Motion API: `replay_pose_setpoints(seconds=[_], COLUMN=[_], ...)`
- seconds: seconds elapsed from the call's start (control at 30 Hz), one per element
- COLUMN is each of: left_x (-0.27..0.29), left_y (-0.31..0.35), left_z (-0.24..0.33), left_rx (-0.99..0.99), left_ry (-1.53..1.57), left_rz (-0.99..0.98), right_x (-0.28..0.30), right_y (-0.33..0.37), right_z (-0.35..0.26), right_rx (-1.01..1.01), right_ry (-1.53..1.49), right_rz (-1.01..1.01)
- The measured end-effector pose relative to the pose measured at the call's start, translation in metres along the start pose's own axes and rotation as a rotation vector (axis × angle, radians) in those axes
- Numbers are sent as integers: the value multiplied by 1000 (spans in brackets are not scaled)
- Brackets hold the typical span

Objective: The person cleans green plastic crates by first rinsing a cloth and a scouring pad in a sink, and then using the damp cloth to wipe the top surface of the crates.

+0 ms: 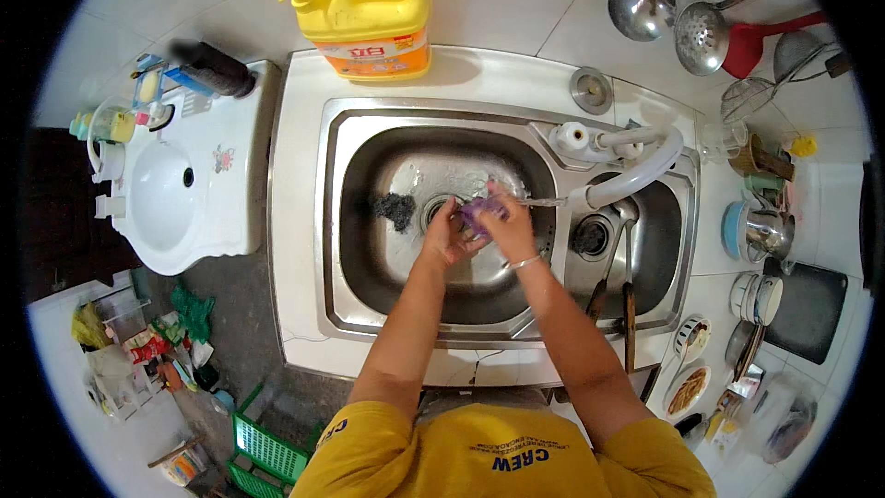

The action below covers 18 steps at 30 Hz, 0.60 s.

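In the sink (392, 263), a purple scrubber (479, 214) is grasped by the right hand (509, 224); whether it is also gripped by the left hand's (449, 238) bent fingers cannot be told. A black scourer (396, 210) is seen at nine o'clock from them, the tap (636, 182) at three.

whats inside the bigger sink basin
The bigger sink basin holds a dark fuzzy clump left of the drain. The right hand grips a purple item there, the left hand beside it. The hands cover part of the item and drain; what lies beneath can't be seen.
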State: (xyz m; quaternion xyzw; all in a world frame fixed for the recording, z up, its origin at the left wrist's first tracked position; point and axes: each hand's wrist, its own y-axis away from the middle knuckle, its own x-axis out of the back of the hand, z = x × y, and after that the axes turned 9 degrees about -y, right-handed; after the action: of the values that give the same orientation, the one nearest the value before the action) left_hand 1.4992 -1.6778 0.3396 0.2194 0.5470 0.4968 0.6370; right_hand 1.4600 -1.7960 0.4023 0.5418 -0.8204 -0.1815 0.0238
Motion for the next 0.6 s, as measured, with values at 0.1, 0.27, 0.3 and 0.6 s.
replay_pose_setpoints(seconds=[0.1, 0.27, 0.3, 0.6], left_x=[9, 13, -23, 3], left_y=[-30, -81, -53, -48], left_z=[-5, -44, -37, -14], left_rx=[230, -358, -353, -231], left_ry=[207, 334, 201, 263], left_rz=[-363, -328, -118, -30], right_x=[-21, -20, 2, -24], right_y=[33, 1, -27, 12], right_z=[8, 13, 12, 1], right_rx=[386, 443, 448, 535], right_ry=[199, 422, 441, 825], right_rz=[-97, 170, 273, -20])
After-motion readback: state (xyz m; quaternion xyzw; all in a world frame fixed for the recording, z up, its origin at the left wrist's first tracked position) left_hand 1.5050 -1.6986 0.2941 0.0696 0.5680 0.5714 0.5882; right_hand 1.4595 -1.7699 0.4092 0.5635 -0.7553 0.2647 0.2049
